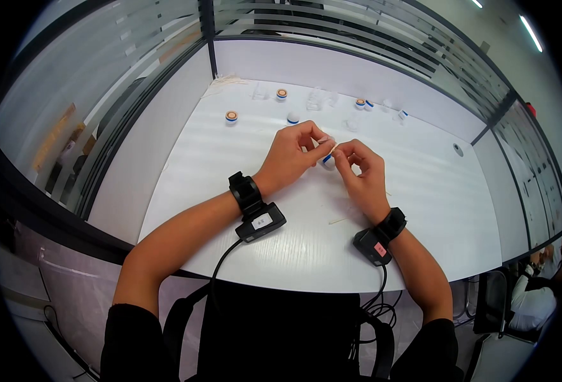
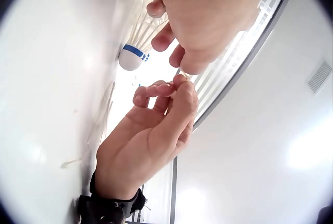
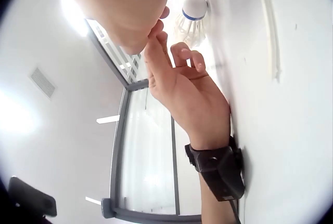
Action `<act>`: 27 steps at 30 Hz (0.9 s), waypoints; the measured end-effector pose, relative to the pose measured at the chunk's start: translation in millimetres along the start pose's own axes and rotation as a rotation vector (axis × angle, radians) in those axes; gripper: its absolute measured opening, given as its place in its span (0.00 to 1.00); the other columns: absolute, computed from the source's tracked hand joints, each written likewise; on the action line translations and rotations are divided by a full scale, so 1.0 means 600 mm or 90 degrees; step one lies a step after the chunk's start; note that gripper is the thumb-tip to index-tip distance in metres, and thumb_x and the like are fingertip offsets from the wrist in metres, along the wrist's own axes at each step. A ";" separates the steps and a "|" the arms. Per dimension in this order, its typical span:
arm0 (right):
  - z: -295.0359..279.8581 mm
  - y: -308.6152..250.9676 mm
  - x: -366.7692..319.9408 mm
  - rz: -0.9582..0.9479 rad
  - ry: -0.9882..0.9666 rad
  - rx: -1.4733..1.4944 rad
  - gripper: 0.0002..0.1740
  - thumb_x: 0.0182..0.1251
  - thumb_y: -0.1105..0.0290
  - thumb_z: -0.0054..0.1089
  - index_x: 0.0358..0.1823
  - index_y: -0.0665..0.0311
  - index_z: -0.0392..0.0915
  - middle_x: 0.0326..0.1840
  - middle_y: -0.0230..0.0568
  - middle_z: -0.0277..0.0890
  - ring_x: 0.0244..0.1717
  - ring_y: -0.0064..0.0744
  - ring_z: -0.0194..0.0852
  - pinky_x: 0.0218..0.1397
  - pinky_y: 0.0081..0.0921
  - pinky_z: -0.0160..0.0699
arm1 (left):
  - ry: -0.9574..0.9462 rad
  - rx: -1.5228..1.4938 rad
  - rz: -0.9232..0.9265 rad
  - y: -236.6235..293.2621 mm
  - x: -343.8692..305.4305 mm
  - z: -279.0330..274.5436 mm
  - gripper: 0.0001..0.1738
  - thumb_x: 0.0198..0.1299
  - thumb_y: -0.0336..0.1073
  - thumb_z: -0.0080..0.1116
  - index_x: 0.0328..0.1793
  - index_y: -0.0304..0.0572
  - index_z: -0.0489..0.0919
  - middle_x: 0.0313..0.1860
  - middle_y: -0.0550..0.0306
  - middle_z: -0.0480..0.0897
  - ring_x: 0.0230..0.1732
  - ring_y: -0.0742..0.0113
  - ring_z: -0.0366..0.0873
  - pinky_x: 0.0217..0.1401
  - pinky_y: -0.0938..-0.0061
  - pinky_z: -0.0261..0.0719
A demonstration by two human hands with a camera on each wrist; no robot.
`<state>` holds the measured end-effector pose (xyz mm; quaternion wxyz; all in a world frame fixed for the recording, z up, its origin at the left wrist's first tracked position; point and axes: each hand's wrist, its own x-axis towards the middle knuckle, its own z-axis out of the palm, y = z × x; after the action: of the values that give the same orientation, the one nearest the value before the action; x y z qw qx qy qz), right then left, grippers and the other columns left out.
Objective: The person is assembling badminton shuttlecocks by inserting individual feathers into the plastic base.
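My left hand (image 1: pixel 293 149) and right hand (image 1: pixel 365 170) meet over the white desk. Their fingertips come together on a thin pale piece (image 2: pixel 186 75), pinched from both sides and mostly hidden by the fingers. Just beneath them is a shuttlecock (image 3: pixel 194 8) with a rounded white head, a blue band and a pale skirt. In the left wrist view the right hand's outer fingers curl loosely beside the thumb and forefinger.
Toward the back stand round heads with brownish tops (image 1: pixel 231 117), a white head (image 1: pixel 293 118) and several clear or whitish skirts (image 1: pixel 316 99). Thin pale sticks (image 1: pixel 227 83) lie in the far left corner. One short stick (image 1: pixel 337 221) lies nearer. Partition walls (image 1: pixel 351 67) enclose the desk (image 1: pixel 281 254).
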<state>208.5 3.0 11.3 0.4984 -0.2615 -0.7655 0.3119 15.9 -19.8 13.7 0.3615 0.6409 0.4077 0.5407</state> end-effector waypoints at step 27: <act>-0.003 0.006 -0.001 0.174 0.114 0.062 0.10 0.78 0.66 0.61 0.42 0.67 0.84 0.34 0.29 0.82 0.33 0.14 0.72 0.33 0.17 0.67 | 0.137 0.030 0.045 -0.004 0.008 -0.015 0.11 0.67 0.37 0.73 0.50 0.39 0.90 0.52 0.59 0.84 0.36 0.77 0.82 0.39 0.80 0.81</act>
<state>210.9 5.3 8.9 0.5294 -0.3656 -0.6595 0.3888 7.2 -14.3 15.1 0.2811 0.6014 0.4340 0.6091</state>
